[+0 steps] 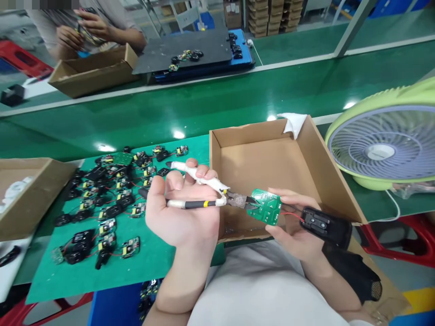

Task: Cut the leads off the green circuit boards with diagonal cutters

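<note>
My left hand (190, 208) is palm up, its fingers wrapped around the handles of a pair of wire cutters (236, 199). One handle is bound in white tape, the other is black with a yellow band. The cutter jaws touch the face of a green circuit board (264, 207). My right hand (295, 226) pinches that board by its edges, thumb below and fingers above. Red wires run from the board to a black plastic housing (326, 225), which lies against my right hand. Both hands are above the near part of an open cardboard box (272, 158).
Many wired boards with black housings (115, 194) cover the green mat (152, 253) on the left. A green fan (380, 149) stands right of the box. Another cardboard box (44, 181) is far left. Across the low divider, a co-worker's hands (81, 34) handle parts.
</note>
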Demonstrator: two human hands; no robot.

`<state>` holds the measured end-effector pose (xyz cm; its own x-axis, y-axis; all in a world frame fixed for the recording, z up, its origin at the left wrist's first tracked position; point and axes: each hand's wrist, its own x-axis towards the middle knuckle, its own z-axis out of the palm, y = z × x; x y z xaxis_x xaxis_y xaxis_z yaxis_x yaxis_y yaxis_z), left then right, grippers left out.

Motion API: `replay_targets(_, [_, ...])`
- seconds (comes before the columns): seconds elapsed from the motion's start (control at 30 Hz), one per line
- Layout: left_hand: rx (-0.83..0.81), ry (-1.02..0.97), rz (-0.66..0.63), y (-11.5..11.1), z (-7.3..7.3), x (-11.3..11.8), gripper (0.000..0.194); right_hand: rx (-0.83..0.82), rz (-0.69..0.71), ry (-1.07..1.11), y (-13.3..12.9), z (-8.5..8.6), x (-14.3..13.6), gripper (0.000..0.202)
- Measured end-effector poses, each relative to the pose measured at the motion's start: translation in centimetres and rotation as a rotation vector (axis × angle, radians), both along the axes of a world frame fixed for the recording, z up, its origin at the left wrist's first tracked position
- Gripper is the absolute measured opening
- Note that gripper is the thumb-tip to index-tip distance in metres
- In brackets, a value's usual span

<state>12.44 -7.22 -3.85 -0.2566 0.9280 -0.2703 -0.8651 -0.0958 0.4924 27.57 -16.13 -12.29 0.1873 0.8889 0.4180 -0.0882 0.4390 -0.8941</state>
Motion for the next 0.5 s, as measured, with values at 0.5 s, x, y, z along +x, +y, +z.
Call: replay_targets(0.5, [-0.048, 0.009, 0.053, 0.6, -0.6, 1.0, 0.040, -0.012, 0.003, 0.002, 0.2, 0.3, -0.2, 0.051])
